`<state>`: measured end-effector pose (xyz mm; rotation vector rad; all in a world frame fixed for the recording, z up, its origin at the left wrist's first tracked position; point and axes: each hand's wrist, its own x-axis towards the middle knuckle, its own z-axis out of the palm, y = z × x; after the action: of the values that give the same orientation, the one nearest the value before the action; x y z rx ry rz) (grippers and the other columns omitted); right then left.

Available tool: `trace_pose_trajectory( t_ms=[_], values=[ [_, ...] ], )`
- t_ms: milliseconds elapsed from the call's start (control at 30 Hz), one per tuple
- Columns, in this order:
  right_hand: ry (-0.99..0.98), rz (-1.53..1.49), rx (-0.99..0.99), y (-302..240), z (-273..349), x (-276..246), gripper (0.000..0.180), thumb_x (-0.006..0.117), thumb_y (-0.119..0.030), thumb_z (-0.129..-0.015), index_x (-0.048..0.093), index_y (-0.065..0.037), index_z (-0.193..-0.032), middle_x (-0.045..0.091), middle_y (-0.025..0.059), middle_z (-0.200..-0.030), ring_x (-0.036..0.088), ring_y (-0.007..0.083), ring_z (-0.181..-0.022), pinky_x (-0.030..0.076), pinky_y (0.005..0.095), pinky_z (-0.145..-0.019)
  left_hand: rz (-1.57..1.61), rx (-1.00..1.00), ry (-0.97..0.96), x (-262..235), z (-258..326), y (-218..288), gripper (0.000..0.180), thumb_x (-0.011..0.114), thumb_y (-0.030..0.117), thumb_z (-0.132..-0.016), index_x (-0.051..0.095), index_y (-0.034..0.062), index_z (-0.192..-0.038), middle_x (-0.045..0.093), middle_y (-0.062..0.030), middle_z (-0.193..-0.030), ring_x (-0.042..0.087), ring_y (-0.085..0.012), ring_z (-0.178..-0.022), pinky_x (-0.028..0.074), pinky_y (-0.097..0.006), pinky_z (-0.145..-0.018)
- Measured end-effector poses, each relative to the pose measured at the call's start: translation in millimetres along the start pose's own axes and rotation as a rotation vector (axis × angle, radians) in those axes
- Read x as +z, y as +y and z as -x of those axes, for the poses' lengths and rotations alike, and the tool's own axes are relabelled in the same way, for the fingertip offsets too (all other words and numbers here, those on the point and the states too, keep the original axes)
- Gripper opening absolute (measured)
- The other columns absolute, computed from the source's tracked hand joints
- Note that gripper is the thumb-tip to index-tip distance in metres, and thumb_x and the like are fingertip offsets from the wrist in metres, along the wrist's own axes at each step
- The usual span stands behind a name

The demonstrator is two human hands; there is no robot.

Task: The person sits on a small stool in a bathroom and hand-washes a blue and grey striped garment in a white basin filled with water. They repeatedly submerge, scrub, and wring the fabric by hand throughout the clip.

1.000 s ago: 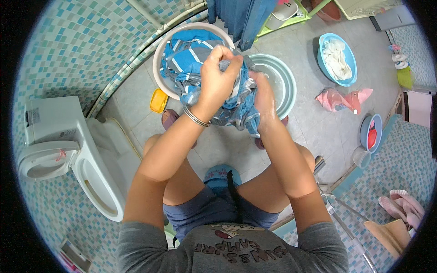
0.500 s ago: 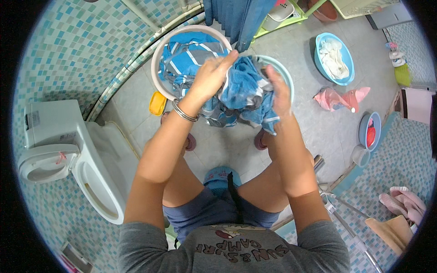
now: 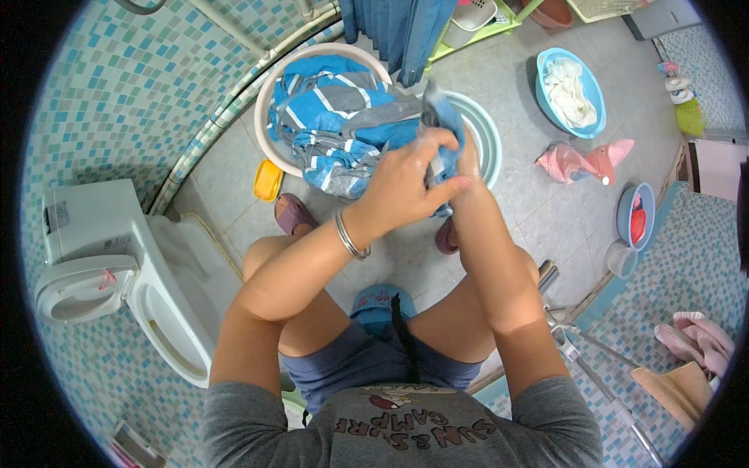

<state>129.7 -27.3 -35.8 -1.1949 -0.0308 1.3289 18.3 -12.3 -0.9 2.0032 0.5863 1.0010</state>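
A large blue, grey and white striped cloth (image 3: 331,109) lies heaped in the pale pink basin (image 3: 264,117) and spills over its near rim. One bunched, twisted part of it rises to my hands, to the right of that basin. My left hand (image 3: 409,175), a silver bangle on its wrist, is closed round this bunch. My right hand (image 3: 467,160) grips the same bunch from its right side, its fingers mostly hidden by cloth and the left hand. Just behind them stands a pale mint basin (image 3: 490,140), partly covered by my hands.
An orange-yellow dish (image 3: 268,180) sits by the pink basin. To the right are a blue basin (image 3: 597,101) of white cloth, a pink plastic bag (image 3: 573,164) and a small blue basin (image 3: 629,209). A toilet (image 3: 168,327) stands left; a blue curtain (image 3: 398,35) hangs ahead.
My hands have come together, the left moving right and lower, and the cloth between them has gone from a loose wad to a narrow bunch. More cloth now droops over the pink basin's rim.
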Motion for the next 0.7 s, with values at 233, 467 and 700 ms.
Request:
trace_pose_trajectory(
  t_ms=[233,467,700],
  values=[
    [-0.069,0.184,-0.062,20,5,6,0.032,0.050,-0.031,-0.088,0.061,-0.001,-0.088,0.059,0.0083,-0.084,0.053,0.0128,-0.080,0.042,0.0302,-0.071,-0.107,-0.078,0.181,-22,-22,-35,0.020,0.071,0.016,-0.077,0.056,0.0037,-0.069,0.059,-0.0128,-0.088,0.058,-0.0234,-0.081,0.045,-0.031,-0.074],
    [-0.021,0.204,-0.205,19,15,21,0.034,0.053,-0.034,-0.088,0.059,-0.003,-0.075,0.055,0.0027,-0.071,0.049,0.0124,-0.062,0.039,0.0309,-0.059,-0.014,-0.182,0.159,-20,-5,-22,0.015,0.063,0.012,-0.081,0.056,0.0023,-0.072,0.056,-0.0100,-0.081,0.055,-0.0187,-0.075,0.044,-0.028,-0.071],
    [-0.023,0.164,-0.216,3,-10,0,0.036,0.053,-0.036,-0.087,0.060,-0.001,-0.081,0.059,0.0077,-0.074,0.054,0.0192,-0.065,0.042,0.0327,-0.063,0.037,-0.112,0.062,-13,-4,-6,0.014,0.062,0.010,-0.082,0.056,0.0003,-0.074,0.057,-0.0104,-0.069,0.054,-0.0181,-0.062,0.043,-0.029,-0.060]
  ],
)
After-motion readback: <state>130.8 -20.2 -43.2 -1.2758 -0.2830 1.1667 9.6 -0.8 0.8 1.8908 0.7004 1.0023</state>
